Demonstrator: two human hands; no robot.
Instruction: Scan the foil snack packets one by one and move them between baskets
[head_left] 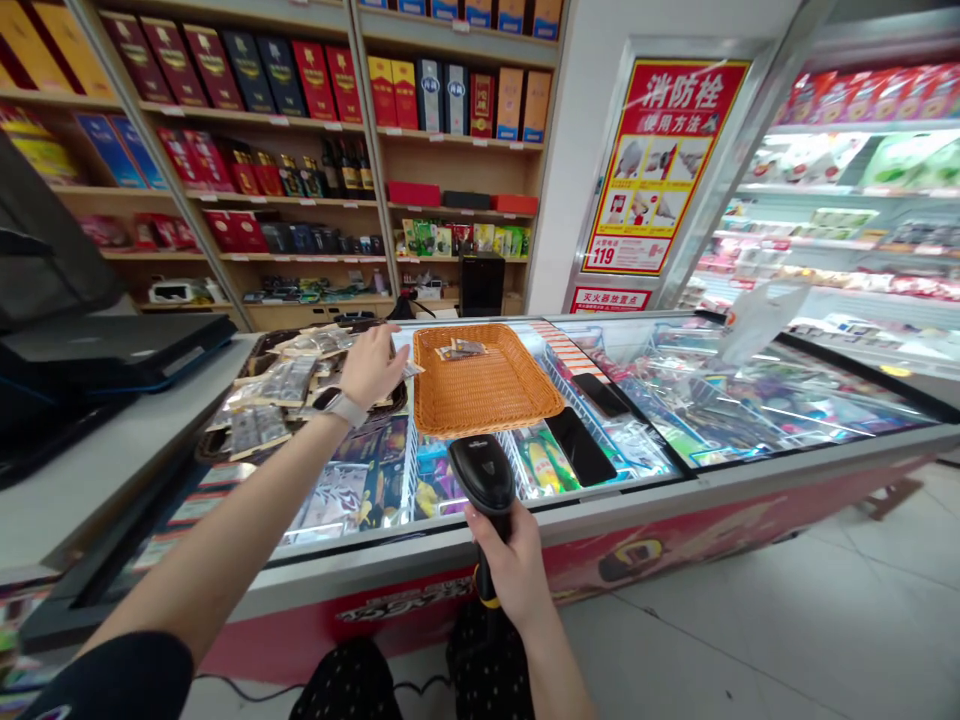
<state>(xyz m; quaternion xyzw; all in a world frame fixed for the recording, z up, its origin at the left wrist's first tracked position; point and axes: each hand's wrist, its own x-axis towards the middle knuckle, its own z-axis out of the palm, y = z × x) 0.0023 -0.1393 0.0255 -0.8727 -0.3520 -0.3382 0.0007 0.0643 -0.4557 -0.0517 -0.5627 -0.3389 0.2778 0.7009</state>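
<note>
My right hand (514,560) is wrapped round the handle of a black barcode scanner (484,472), its head pointing away from me. My left hand (373,362), with a watch on its wrist, is over the right side of a dark basket (397,405). Its fingers are bent, and the end of a small packet (412,369) shows just below them, by the rim of the orange wicker basket (480,395). A few small packets (461,349) lie in the orange basket. Many clear-and-beige packets (289,380) are heaped in the dark one.
Both baskets stand on the glass top of a chest freezer (450,480). Two black phones (581,447) lie right of the orange basket. A clear plastic bag (761,320) is farther right. Black equipment (112,350) sits on the left counter. Stocked shelves (300,110) line the back.
</note>
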